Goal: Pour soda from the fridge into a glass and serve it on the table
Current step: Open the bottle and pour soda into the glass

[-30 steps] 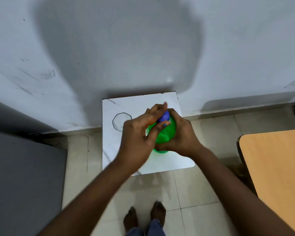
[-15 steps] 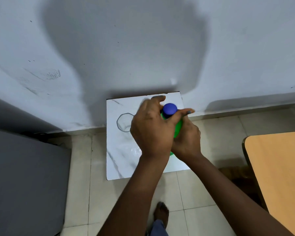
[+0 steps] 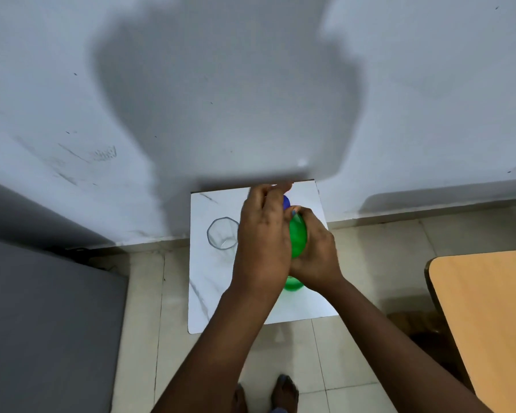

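Fingers of the left hand (image 3: 262, 234) curl over the blue screw cap (image 3: 285, 201), likely to unscrew it, while the right hand (image 3: 316, 251) grips the green plastic soda bottle (image 3: 297, 238) steady on the white marble-patterned counter (image 3: 209, 293), beside the empty clear faceted glass (image 3: 223, 233).

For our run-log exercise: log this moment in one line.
step: uncapping | left hand: grips blue cap | right hand: holds green bottle | glass: empty, left of bottle

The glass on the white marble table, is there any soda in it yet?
No, the glass looks clear and empty, beside the green bottle.
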